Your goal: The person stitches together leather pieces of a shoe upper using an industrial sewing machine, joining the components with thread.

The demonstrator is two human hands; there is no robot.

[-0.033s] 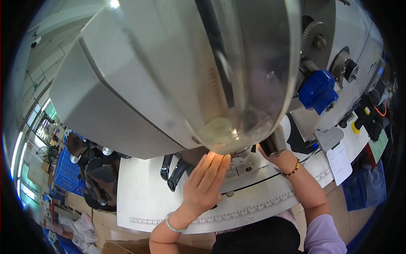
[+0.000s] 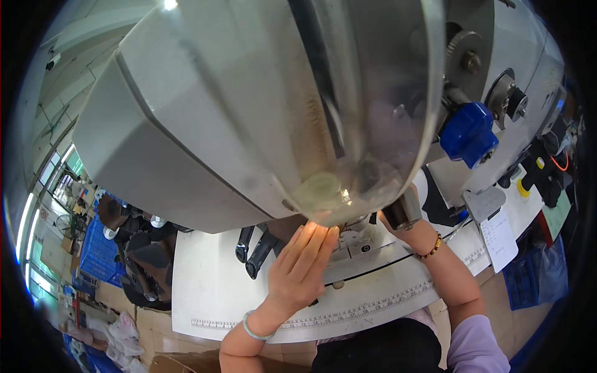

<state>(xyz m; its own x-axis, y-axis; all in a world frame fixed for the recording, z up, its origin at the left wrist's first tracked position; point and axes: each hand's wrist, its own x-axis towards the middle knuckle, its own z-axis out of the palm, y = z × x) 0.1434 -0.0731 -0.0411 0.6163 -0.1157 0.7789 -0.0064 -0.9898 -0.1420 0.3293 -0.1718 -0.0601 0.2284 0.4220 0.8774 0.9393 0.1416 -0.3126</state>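
left hand flat, grip open, on sewing machine bed; right hand grip unclear.

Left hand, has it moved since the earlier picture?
No. The left hand lies flat at the same spot beside the ruler strip on the white table.

**A:** Did anything move since the picture before?

**B:** No, I can't see any change. The left hand is in the same spot, fingers flat, under the big machine.

**A:** And the right hand?

**B:** It has not moved either. It is on the right, at the dark block, just as before.

**A:** Did the black straps on the left shift?

**B:** No. The new picture is only bigger. Nothing came, nothing went.
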